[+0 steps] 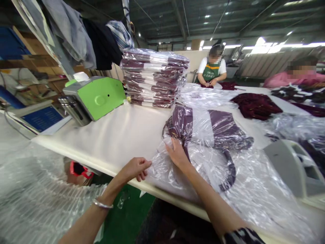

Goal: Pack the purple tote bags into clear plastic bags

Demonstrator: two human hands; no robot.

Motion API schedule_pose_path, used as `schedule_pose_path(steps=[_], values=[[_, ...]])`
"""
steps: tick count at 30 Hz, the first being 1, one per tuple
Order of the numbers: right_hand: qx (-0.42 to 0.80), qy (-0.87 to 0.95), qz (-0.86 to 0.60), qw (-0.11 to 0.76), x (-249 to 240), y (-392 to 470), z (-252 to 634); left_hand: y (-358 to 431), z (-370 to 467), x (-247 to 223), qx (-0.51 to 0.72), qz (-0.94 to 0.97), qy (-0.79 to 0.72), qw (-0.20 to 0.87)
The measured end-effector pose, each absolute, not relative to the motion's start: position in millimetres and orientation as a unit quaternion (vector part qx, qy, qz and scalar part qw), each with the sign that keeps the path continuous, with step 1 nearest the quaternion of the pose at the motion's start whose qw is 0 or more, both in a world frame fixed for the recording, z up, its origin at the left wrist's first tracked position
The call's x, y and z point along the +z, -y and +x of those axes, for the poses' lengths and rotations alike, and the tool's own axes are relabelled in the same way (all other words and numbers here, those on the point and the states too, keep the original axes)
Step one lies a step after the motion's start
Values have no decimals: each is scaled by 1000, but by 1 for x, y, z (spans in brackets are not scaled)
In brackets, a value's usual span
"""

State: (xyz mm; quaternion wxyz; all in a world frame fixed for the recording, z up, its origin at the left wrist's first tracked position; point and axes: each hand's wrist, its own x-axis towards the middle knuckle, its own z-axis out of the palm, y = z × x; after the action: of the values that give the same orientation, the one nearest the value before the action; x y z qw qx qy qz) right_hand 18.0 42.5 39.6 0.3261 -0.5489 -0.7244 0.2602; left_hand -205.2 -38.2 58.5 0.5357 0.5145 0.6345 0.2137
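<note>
A folded dark purple garment [224, 127] with a pale band around its middle lies inside a clear plastic bag [162, 169] on the table. My left hand [139, 167], a bangle on its wrist, is closed at the bag's near left edge, thumb and forefinger pinched on the film. Lying over the bag's left part, my right hand [177, 154] has its fingers stretched out, close to the garment's lower left corner. A dark strap-like piece [230, 169] curves out below the garment under the film.
Behind the bag stands a tall stack of bagged garments [154, 78]. A green machine [101, 96] and a steel flask [76, 110] are at left, a grey dispenser [289, 166] at right. Two people work across the table near maroon garments [256, 105].
</note>
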Motion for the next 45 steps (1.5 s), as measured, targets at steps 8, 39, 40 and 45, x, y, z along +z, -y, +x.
schedule_pose_path(steps=[8,39,40,45], values=[[300,761,-431,381,73,46,5,42,-185,105,230,575,-598,509],[522,507,-539,423,121,-44,85,-131,-187,70,223,867,-413,171],[527,501,-544,418,124,-48,89,-134,-185,68,227,863,-415,175],[559,474,-540,414,120,-69,113,-147,-163,72,222,848,-447,179]])
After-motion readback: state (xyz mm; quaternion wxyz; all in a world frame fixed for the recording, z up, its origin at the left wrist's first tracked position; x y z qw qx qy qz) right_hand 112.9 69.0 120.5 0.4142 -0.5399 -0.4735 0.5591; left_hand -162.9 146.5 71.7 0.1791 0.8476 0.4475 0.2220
